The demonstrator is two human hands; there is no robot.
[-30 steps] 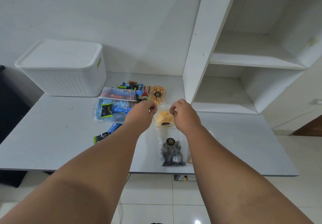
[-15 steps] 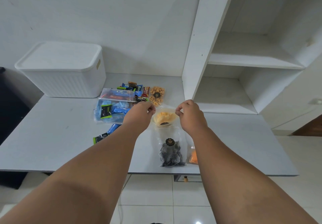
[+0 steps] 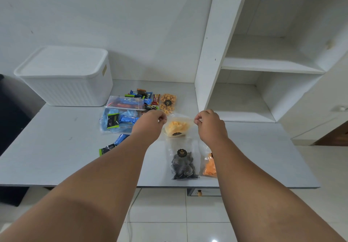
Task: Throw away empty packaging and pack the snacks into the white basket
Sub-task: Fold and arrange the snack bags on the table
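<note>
A clear bag of yellow chips lies on the grey table. My left hand pinches its top left corner and my right hand pinches its top right corner, stretching the top edge between them. The white basket stands at the back left with its lid on. Beside it lie two clear zip bags of blue wrapped snacks, several loose wrapped bars and a bag of orange puffs. Nearer me lie a bag of black swirl cookies and a bag of orange chips, partly hidden by my right arm.
A white shelf unit with open compartments rises at the right, its upright panel close to my right hand. Two small wrappers lie left of my left arm. A drawer knob shows under the table's front edge. Tiled floor lies below.
My hands have moved apart, pulling the yellow chip bag's top edge wider. The bag of orange chips beside my right arm has come into view.
</note>
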